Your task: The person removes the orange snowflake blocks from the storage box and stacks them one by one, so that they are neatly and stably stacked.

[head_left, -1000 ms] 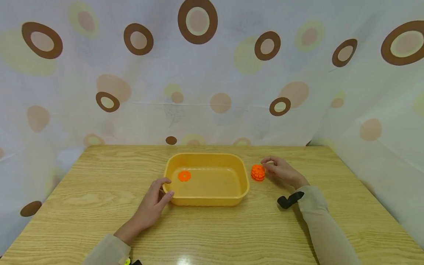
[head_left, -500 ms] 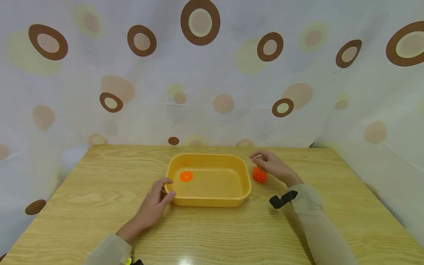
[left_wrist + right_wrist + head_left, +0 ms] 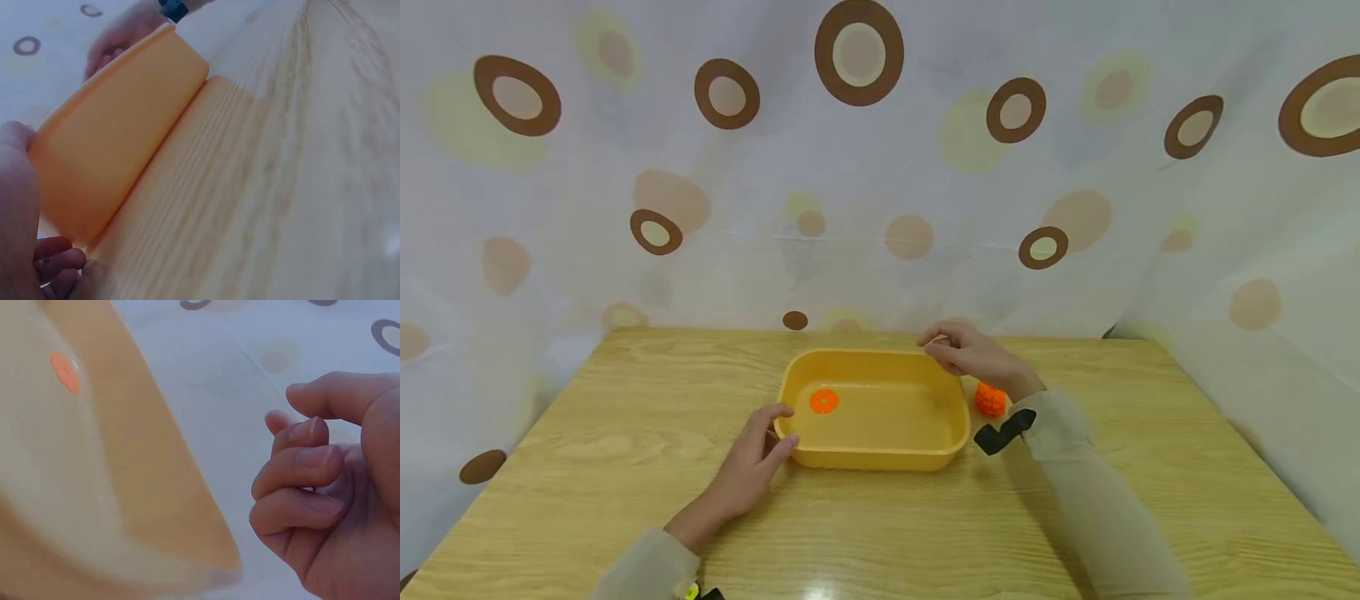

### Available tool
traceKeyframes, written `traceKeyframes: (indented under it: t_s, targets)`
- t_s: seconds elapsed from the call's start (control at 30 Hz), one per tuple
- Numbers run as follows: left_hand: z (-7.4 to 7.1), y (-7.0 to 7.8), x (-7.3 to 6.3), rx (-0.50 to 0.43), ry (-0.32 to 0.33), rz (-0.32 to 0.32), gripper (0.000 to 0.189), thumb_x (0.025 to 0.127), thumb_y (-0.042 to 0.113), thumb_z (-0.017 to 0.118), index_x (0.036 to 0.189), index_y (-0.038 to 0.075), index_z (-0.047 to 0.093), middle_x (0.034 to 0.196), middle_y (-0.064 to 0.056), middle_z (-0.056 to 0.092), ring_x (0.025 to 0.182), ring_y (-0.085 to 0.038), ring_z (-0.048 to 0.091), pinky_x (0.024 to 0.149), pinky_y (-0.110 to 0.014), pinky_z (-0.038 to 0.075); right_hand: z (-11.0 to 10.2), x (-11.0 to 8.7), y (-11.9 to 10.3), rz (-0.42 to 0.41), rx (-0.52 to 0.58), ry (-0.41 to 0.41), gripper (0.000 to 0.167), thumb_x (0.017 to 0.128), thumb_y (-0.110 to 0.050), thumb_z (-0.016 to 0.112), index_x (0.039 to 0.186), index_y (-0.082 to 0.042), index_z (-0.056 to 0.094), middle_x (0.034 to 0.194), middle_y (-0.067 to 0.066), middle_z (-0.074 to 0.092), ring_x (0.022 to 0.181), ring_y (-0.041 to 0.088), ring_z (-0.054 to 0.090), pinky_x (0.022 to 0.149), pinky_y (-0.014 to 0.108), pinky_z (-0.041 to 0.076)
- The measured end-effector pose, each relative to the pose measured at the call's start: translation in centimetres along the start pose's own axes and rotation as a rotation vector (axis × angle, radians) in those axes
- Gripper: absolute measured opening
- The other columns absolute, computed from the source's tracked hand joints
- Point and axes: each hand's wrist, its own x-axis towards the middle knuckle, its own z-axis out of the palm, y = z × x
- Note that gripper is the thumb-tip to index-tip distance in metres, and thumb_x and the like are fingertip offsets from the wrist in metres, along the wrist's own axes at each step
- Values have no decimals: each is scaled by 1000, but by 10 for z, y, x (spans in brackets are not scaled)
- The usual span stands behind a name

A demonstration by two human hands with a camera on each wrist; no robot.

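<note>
A yellow plastic tray (image 3: 880, 459) stands on the wooden table. My left hand (image 3: 748, 462) holds its left end, thumb and finger on the rim, with other fingers low beside the wall in the left wrist view. One orange notched disc (image 3: 823, 401) lies flat inside the tray near its left end. Over the tray's back right corner is my right hand (image 3: 973, 354). In the right wrist view its fingers (image 3: 294, 509) are curled, the thumb stands slightly apart, and no disc shows between them. A stack of orange notched discs (image 3: 990, 399) sits just right of the tray, partly behind the right wrist.
The wooden table (image 3: 865, 533) extends in front of the tray and to both sides. A cloth printed with circles (image 3: 865, 183) hangs behind the table and along its right side. A black strap piece (image 3: 1006, 432) hangs from the right sleeve.
My right hand has moved left from beside the disc stack to over the tray's back right corner. The left hand keeps its place on the tray. The view has shifted slightly.
</note>
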Motion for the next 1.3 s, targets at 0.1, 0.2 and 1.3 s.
traceKeyframes:
  t_s: [0.1,0.2,1.3]
  targets:
    - [-1,-1,-2,3,1,-7,31,98,16,54,125,3,46,98,-5,47,75,-9,44,67,-23,42,7,9,-4,11,-25,-35,31,102,-18,48,120,6,54,57,0,39,46,13,30,52,26,33]
    - [-3,-2,-4,0,4,-19,30,98,17,54,125,6,47,97,-5,46,75,-9,44,67,-23,42,13,17,-8,38,-28,-80,32,102,-22,48,120,3,55,58,0,36,47,14,29,54,28,33]
    - [0,0,1,-12,-17,-28,29,99,17,53,125,5,47,94,-5,47,74,-8,44,66,-22,41,88,95,-21,139,-348,-414,46,90,-13,60,134,-5,52,84,1,51,63,11,41,63,22,37]
